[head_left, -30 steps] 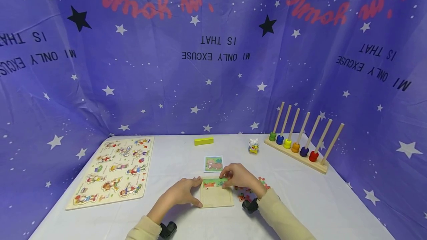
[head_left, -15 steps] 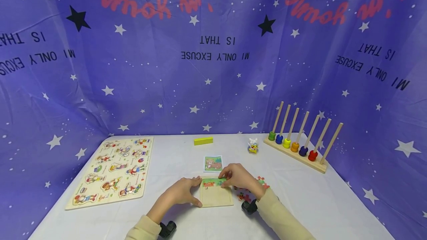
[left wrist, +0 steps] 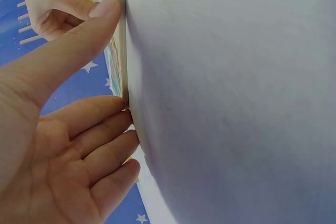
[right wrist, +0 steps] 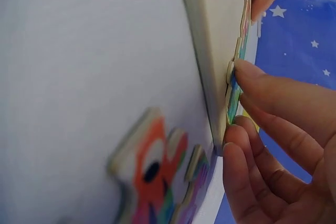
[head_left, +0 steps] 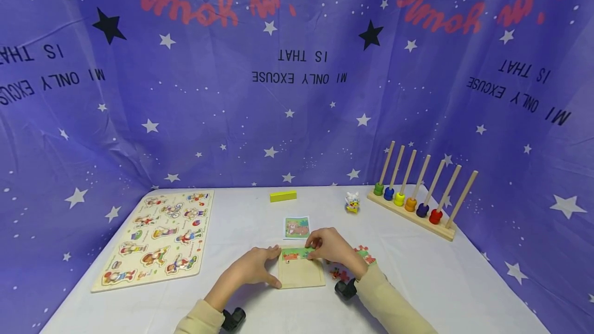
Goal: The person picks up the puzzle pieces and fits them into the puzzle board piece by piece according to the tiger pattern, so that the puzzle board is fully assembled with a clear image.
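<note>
A shallow wooden puzzle board [head_left: 301,276] lies on the table, with a row of joined jigsaw pieces [head_left: 292,254] in green and orange along its far side. My left hand [head_left: 252,266] touches the board's left side, the thumb at the near corner and the fingertips at the far one, fingers fairly straight. At the far right corner my right hand [head_left: 331,245] pinches a green-blue jigsaw piece [right wrist: 234,100], thumb on its face and fingers at its far edge. Just beyond the board lies a picture card [head_left: 297,228] with a brown animal.
Loose jigsaw pieces [head_left: 340,274] lie right of the board, partly under the right forearm. A large peg puzzle [head_left: 160,238] is at left, a yellow block [head_left: 283,196] and small figurine [head_left: 352,203] at the back. A bead rack [head_left: 413,210] stands at right.
Both hands stay in nearly the same place. The right hand's fingers shift only slightly at the board's far right corner.
</note>
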Demonstrator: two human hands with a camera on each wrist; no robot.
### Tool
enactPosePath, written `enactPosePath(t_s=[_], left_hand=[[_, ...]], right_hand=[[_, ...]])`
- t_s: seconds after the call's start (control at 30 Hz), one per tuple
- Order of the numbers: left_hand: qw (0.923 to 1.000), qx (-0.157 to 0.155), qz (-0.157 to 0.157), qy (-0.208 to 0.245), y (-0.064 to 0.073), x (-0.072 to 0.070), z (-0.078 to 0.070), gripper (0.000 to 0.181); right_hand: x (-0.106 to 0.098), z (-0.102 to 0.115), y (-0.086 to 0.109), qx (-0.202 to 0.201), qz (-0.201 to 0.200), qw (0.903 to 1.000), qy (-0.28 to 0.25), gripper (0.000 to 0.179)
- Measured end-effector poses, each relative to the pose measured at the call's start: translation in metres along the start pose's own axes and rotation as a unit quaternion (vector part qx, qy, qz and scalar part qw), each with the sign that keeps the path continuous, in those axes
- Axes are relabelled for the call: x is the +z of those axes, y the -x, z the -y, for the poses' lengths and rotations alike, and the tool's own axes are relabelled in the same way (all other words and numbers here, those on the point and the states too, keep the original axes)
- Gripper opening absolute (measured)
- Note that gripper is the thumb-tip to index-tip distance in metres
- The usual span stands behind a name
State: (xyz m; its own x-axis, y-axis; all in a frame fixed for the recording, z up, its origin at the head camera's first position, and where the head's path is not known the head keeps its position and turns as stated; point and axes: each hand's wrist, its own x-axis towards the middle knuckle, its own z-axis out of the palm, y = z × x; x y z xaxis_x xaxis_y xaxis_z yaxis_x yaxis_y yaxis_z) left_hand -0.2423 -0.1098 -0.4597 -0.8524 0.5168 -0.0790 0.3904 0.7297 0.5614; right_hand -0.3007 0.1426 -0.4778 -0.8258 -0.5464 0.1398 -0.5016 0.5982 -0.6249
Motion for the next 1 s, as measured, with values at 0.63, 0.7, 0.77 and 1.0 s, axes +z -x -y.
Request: enactPosePath(t_s=[0.63,0.7,0.77,1.0], left_hand=[[1.0,0.004,-0.004,0.002,-0.0006,0.0011,0.0015,0.087],[1.0,0.004,-0.003,0.003,-0.0005,0.001,0.0015,0.087],[1.0,0.004,-0.003,0.004,-0.0004,0.0009,0.0016,0.087],[1.0,0.003,-0.004,0.006,-0.0002,0.0011,0.0021,0.088]], right_hand=[[0.0012,0.0048,0.0015,-0.004,-0.015,0.9996,0.021,0.017],[0.001,0.005,0.0017,-0.004,-0.017,0.9996,0.02,0.017],[0.001,0.0053,0.0018,-0.003,-0.019,0.9996,0.02,0.017],[0.002,0.0042,0.0019,0.001,-0.024,0.9992,0.031,0.013]])
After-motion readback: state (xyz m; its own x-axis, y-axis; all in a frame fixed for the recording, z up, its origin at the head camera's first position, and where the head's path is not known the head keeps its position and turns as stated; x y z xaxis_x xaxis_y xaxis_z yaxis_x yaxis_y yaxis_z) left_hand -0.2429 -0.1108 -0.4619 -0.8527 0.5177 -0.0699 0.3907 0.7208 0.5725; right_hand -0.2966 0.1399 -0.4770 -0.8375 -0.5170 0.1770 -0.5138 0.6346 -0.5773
